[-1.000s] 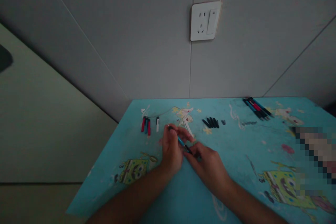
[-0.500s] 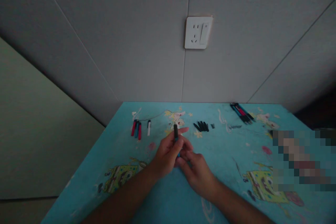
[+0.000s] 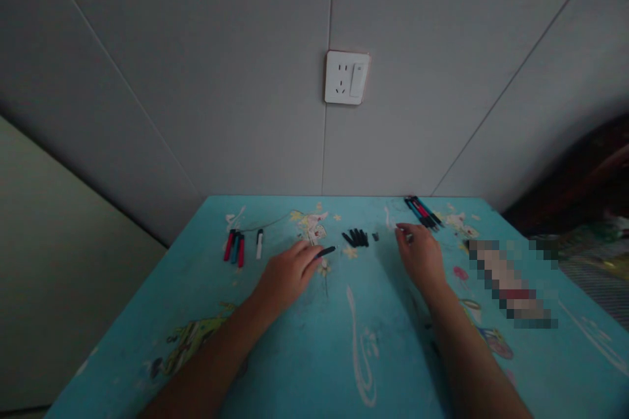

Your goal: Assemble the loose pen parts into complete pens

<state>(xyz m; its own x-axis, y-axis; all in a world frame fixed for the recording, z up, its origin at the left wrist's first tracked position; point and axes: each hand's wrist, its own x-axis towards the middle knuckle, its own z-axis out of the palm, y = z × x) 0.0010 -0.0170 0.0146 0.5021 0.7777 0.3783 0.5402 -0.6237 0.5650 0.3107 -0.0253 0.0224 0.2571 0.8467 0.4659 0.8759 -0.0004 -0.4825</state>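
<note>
My left hand (image 3: 289, 273) is closed around a slim pen part (image 3: 326, 252), whose dark end sticks out to the right past the fingers; the rest is hidden in the hand. My right hand (image 3: 423, 255) is at the right, low over the table near a bundle of dark, blue and red pens (image 3: 423, 213). Its fingers are curled together, and I cannot make out what they hold, if anything. Between the hands lie several short black tubes (image 3: 356, 237), with one small dark piece (image 3: 375, 236) beside them.
Short red and blue barrels with dark ends (image 3: 234, 249) lie at the back left, beside a white one (image 3: 259, 244). A blurred-out long item (image 3: 511, 285) rests at the right. Behind the blue cartoon-print table (image 3: 314, 353) rises a grey wall with a white socket (image 3: 346, 77).
My hands, together around the pen part before, have come apart. The right moved right and away from me; the left kept the pen part, now tilted sideways. The view shifted rightward.
</note>
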